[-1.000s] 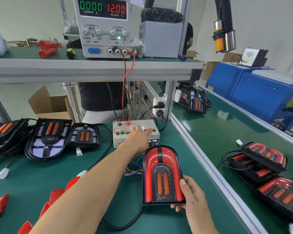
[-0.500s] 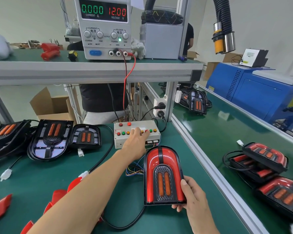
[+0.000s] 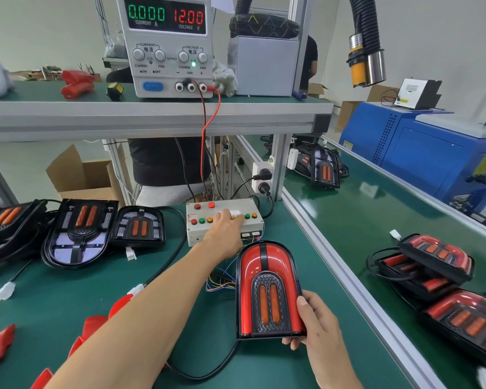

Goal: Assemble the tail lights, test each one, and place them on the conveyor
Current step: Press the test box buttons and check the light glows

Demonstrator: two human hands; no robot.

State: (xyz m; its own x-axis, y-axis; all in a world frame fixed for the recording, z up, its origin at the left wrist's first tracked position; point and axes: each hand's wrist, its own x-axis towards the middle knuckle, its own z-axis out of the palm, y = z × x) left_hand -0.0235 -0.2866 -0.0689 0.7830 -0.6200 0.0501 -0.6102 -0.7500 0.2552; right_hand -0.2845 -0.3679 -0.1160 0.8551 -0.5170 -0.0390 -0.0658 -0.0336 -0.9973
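The left hand [image 3: 226,231] reaches forward, fingers pressing the button box [image 3: 222,220], while the right hand's [image 3: 319,325] grip pinches the tail light's [image 3: 267,290] lower right corner, tilted up off the green surface [image 3: 68,293].

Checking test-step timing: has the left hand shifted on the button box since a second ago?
No. The left hand stays on the button box, fingers at the same mid-row spot.

Left of the button box [image 3: 224,220] bare green bench [image 3: 54,299] lies open between the unfinished lamps [image 3: 79,231] behind and the red lenses [image 3: 96,327] in front. A black cable [image 3: 166,262] crosses it. Right of the box, an aluminium rail [image 3: 348,276] borders the conveyor [image 3: 362,220], where finished lamps [image 3: 432,265] crowd the near end.
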